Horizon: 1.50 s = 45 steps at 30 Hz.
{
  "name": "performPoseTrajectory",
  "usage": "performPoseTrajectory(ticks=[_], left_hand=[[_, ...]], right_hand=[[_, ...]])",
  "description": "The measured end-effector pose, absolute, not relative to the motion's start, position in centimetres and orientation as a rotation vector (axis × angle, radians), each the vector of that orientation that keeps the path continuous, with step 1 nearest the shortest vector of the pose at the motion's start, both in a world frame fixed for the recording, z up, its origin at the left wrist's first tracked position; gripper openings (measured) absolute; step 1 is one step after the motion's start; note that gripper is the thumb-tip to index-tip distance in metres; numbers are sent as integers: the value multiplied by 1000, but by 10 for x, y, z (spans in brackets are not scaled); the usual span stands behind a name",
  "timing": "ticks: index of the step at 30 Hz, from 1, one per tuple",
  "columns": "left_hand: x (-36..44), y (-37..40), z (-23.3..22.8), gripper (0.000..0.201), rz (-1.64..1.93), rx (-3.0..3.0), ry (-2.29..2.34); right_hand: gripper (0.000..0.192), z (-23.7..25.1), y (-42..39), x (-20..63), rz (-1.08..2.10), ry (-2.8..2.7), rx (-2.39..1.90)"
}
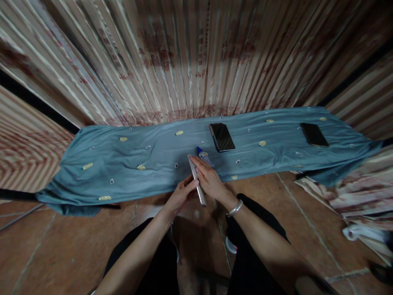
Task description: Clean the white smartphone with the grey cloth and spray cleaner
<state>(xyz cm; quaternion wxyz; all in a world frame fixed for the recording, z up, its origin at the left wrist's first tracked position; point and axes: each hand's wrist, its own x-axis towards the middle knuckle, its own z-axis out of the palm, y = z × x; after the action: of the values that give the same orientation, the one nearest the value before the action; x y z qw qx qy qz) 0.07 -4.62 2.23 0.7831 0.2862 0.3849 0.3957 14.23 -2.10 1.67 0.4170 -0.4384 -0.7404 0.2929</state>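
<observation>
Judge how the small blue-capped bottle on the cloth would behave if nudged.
The blue-capped bottle lies on its side and looks round, so it would probably roll. It looks small and clear, likely light. The blue cloth beneath may slow it.

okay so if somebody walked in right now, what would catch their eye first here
Probably the two hands at center: the left hand and right hand together grip a thin flat white strip above the near edge of a blue patterned cloth. Just beyond lies a small blue-capped bottle, with one dark phone behind it and another far right.
</observation>
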Motion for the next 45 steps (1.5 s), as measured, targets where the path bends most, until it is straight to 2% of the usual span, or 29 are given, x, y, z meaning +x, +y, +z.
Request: performPoseTrajectory(ticks=[9,22,28,40,45], left_hand=[[-2,-48,29,70,880,605,828],[-7,-53,30,60,817,649,762],[-19,-53,36,67,870,731,769],[-31,-50,34,71,882,685,799],[-30,-48,33,70,921,733,839]], right_hand=[[52,7,-9,142,982,-1642,-1211],[46,34,-23,131,782,-1744,-1002],[45,32,-16,133,874,-1740,-1128],[37,11,3,120,1102,-1495,-1132],[39,10,8,114,1099,-1475,-1152]])
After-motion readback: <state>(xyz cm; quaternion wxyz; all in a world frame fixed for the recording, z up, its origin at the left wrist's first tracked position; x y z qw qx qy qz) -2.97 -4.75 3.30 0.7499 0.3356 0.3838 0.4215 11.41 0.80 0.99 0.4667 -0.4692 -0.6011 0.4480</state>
